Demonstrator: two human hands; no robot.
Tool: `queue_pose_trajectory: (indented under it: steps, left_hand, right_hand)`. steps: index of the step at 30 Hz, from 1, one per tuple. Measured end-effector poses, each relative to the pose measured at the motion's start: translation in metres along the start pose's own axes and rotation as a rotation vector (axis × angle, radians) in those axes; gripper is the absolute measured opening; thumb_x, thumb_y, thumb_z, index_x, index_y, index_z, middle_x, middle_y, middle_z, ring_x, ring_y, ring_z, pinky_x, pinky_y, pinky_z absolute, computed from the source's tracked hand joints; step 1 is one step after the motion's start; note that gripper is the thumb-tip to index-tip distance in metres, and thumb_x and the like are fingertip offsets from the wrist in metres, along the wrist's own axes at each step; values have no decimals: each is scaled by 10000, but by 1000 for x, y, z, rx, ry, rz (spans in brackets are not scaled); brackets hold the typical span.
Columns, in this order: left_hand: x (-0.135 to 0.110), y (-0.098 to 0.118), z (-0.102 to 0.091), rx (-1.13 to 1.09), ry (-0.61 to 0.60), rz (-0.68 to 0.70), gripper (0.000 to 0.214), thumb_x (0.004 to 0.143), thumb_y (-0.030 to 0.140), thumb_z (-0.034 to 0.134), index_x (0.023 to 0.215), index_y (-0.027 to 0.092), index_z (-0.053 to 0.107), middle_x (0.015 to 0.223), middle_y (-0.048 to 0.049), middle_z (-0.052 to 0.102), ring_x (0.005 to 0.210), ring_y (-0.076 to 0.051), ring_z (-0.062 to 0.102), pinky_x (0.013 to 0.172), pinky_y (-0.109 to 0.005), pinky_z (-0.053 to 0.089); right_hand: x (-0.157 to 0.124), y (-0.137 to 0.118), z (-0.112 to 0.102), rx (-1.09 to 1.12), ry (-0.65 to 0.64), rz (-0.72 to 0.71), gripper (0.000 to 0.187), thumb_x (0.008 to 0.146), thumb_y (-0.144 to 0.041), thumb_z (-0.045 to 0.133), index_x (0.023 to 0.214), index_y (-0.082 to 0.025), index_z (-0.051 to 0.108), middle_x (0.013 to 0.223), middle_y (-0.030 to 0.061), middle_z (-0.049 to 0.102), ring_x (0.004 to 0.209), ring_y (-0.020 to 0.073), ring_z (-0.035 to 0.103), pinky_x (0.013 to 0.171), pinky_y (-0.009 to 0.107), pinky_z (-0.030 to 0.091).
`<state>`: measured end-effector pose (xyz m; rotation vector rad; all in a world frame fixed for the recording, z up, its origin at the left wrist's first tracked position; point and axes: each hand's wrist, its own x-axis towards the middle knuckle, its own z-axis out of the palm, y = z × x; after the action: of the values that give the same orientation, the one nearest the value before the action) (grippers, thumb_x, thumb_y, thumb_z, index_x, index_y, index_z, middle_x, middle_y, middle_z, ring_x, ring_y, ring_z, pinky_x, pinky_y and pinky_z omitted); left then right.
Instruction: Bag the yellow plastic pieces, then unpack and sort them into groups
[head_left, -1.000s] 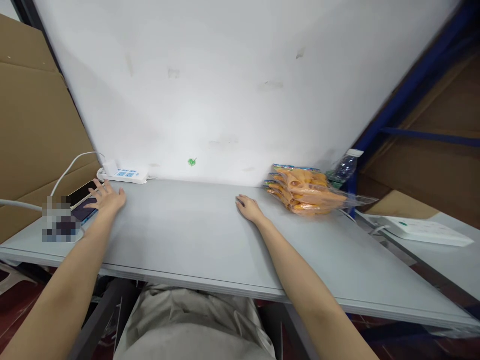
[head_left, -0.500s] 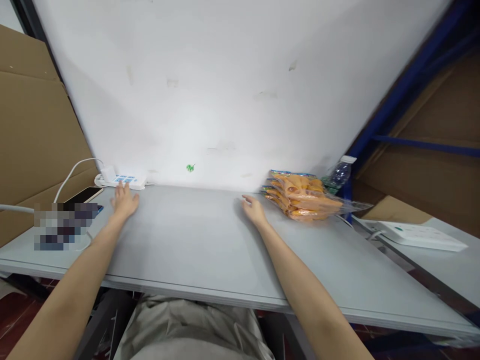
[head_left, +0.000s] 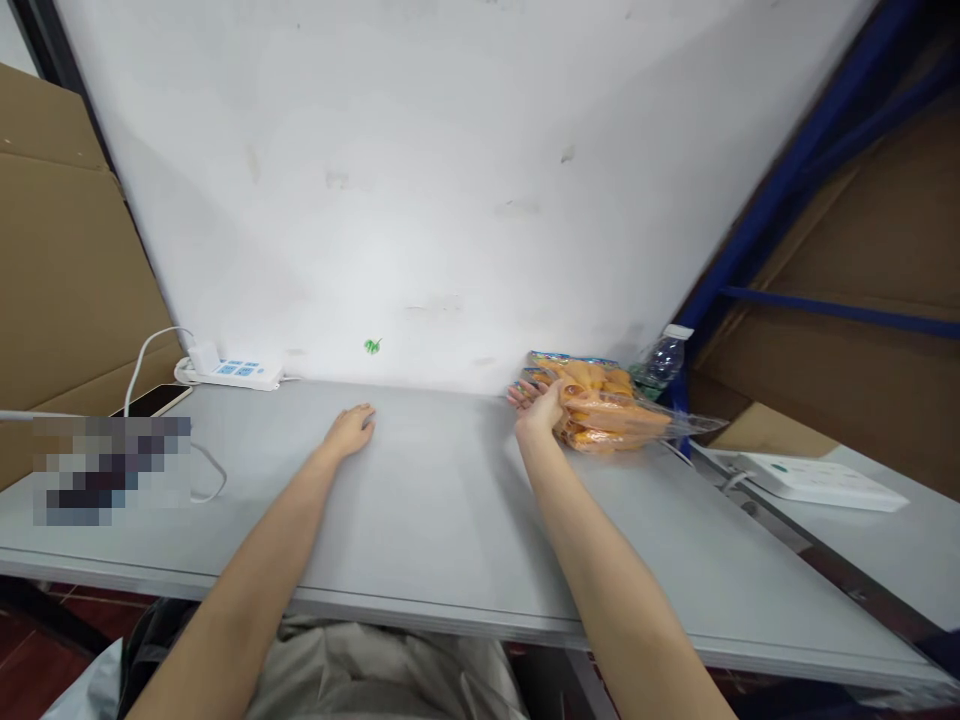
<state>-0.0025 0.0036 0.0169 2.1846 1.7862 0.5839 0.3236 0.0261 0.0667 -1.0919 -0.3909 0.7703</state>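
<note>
A stack of clear packets with orange contents [head_left: 611,403] lies at the back right of the grey table [head_left: 420,520], against the white wall. My right hand [head_left: 538,408] reaches its left end, fingers curled around the edge of the stack. My left hand [head_left: 351,430] rests palm down on the table near the middle, fingers loosely together and holding nothing.
A white power strip [head_left: 229,371] with a plugged-in charger and cable sits at the back left, next to a phone [head_left: 154,400]. A plastic water bottle [head_left: 660,358] stands behind the packets. Another white power strip [head_left: 817,480] lies on the neighbouring table at right. Cardboard stands at left.
My left hand has slid right from the phone and power strip to the table's middle. My right hand has moved right and taken hold of the packet stack's edge.
</note>
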Motion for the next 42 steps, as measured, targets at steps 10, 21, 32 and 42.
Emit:
queue_pose_trajectory:
  steps: [10,21,32,42]
  left_hand:
    - [-4,-10,7,7,-27,41,465,908,248,415,1346,170,550,1491,-92,443,1403,-207,378,1176,-415,253]
    - [-5,-9,7,7,-10,42,444,906,243,426,1325,199,569,1479,-86,462,1396,-217,388,1170,-440,258]
    - [-2,-10,9,-82,150,2,649,839,213,553,1456,109,376,1497,-161,420,1400,-241,380,1177,-379,280]
    - [-11,-5,-6,8,184,22,457,741,192,699,1188,284,677,1544,-55,365,1452,-326,253,1173,-574,194]
  right_hand:
    - [7,-2,-4,-162,70,-162,557,978,-492,140,924,-167,589,722,52,699,429,114,595,430,237,516]
    - [-2,-37,9,-665,-60,-632,501,951,-390,316,757,-118,689,717,131,709,819,236,684,911,423,497]
    - [-110,-6,41,-375,-775,-379,476,888,-488,393,698,-169,691,548,68,668,850,238,701,968,408,469]
    - [-85,33,19,-397,-969,207,444,843,-379,347,520,-197,592,474,93,627,757,238,718,927,374,503]
